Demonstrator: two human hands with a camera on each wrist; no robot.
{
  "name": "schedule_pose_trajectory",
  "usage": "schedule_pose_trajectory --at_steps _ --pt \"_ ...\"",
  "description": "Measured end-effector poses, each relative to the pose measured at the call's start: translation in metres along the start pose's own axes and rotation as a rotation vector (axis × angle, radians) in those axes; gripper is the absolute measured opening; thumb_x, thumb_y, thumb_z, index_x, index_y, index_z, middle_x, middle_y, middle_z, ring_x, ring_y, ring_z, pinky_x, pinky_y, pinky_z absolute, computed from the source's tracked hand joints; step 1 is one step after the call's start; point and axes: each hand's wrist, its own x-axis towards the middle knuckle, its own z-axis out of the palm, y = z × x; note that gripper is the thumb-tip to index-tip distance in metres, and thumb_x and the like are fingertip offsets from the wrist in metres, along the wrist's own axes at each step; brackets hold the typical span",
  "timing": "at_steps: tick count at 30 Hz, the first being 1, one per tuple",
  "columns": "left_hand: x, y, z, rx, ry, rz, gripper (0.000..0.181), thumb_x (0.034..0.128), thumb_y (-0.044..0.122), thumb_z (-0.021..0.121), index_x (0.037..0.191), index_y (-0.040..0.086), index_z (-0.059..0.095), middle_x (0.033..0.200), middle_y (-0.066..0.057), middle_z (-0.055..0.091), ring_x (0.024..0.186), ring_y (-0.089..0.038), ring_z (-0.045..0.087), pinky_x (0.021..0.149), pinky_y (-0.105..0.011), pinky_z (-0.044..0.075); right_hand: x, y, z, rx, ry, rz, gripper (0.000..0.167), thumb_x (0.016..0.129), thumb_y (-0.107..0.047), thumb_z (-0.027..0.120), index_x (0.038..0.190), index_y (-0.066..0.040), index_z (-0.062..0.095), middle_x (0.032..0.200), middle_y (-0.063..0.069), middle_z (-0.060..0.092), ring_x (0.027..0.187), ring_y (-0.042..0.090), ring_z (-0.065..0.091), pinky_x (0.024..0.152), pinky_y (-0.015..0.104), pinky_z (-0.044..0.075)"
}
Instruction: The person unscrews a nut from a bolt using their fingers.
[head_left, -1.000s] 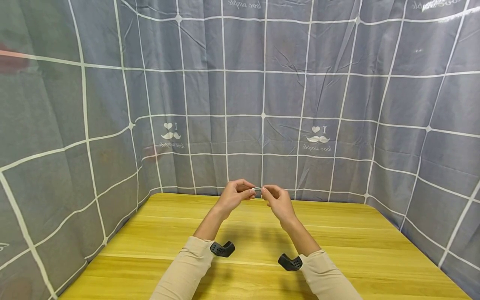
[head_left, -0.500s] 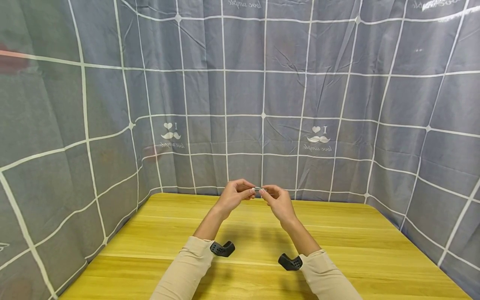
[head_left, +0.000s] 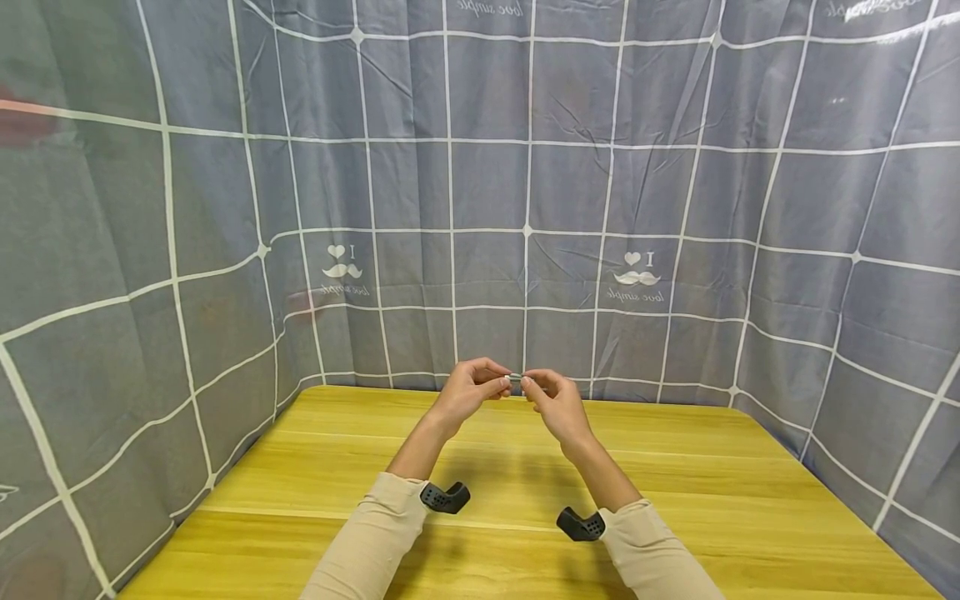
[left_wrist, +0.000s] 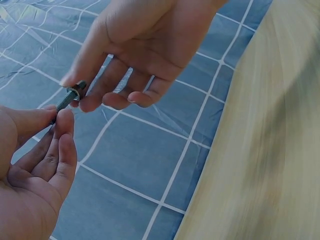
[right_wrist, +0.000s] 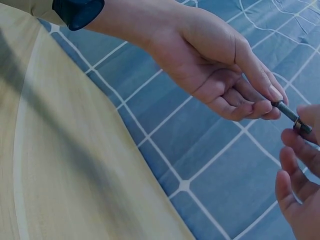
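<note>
Beige sleeves (head_left: 367, 542), cut off by the bottom edge, bear black cuffs (head_left: 446, 498) over the table (head_left: 675, 475). At lower centre, the left hand (head_left: 467, 395) pinches one end of a bolt (left_wrist: 63, 101), its fingertips partly hiding that end; the right hand (head_left: 558, 405) pinches the other end, by a nut (left_wrist: 73, 93). From the head the bolt is a mere sliver. Behind, the curtain (head_left: 487, 192) reads "I", a heart, a moustache, "love simple", all mirrored, partly cropped along the top.

left grip (right_wrist: 212, 70): pinches bolt (right_wrist: 287, 111) end | right grip (right_wrist: 309, 202): pinches nut (right_wrist: 298, 124) | curtain (right_wrist: 230, 175): behind
</note>
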Motion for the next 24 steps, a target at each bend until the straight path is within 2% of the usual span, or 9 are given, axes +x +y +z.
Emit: schedule_pose_trajectory --at_steps 2,7,10,14,19,24 --pt "0.0001 0.0003 -0.0001 -0.001 -0.003 0.001 0.019 0.1018 0.003 0.066 0.117 -0.008 0.069 0.103 -0.013 0.075 0.09 -0.022 0.072 0.09 -0.037 0.057 0.0005 -0.0002 -0.0001 -0.002 0.0 -0.006 0.028 0.105 -0.021 0.065 0.123 0.0 0.07 0.105 0.015 0.067 0.103 0.035 0.061 0.09 0.046 0.052" --pt "0.0007 -0.0004 0.0002 -0.006 -0.007 -0.003 0.02 0.1017 0.003 0.066 0.117 -0.009 0.069 0.103 -0.016 0.074 0.091 -0.024 0.072 0.089 -0.037 0.057 0.0001 -0.0014 -0.0009 0.009 0.005 -0.019 0.024 0.103 -0.011 0.067 0.124 0.0 0.07 0.119 0.018 0.068 0.104 0.029 0.065 0.089 0.04 0.051" --pt "0.0008 -0.0005 0.0006 -0.009 -0.005 -0.01 0.02 0.1014 0.003 0.067 0.117 -0.009 0.069 0.103 -0.017 0.074 0.092 -0.026 0.072 0.09 -0.039 0.057 -0.001 -0.0023 -0.0012 0.027 -0.004 -0.025 0.026 0.102 -0.008 0.068 0.127 -0.001 0.068 0.125 0.019 0.067 0.105 0.028 0.066 0.09 0.043 0.052" --pt "0.0009 -0.0012 0.0012 -0.008 0.0 -0.008 0.022 0.1012 0.004 0.067 0.117 -0.011 0.068 0.102 -0.017 0.074 0.092 -0.027 0.072 0.089 -0.041 0.057 -0.0012 -0.0013 -0.0008 0.034 -0.001 -0.028 0.028 0.104 -0.013 0.066 0.128 0.001 0.067 0.119 0.019 0.068 0.105 0.03 0.064 0.091 0.048 0.052" --pt "0.0015 -0.0027 0.001 -0.012 -0.003 0.001 0.023 0.1012 0.004 0.067 0.117 -0.012 0.067 0.102 -0.019 0.074 0.093 -0.03 0.072 0.088 -0.038 0.057 0.0001 0.0005 -0.0005 0.024 0.019 -0.036 0.026 0.105 -0.015 0.064 0.121 0.004 0.069 0.105 0.019 0.068 0.099 0.034 0.062 0.089 0.047 0.052" --pt "0.0015 -0.0016 0.0 -0.011 -0.012 0.001 0.022 0.1015 0.004 0.067 0.118 -0.011 0.068 0.105 -0.02 0.074 0.093 -0.027 0.072 0.088 -0.036 0.057 0.0005 -0.0011 -0.001 0.035 0.018 -0.045 0.021 0.102 -0.006 0.067 0.121 0.002 0.069 0.113 0.016 0.069 0.103 0.031 0.065 0.088 0.043 0.052"
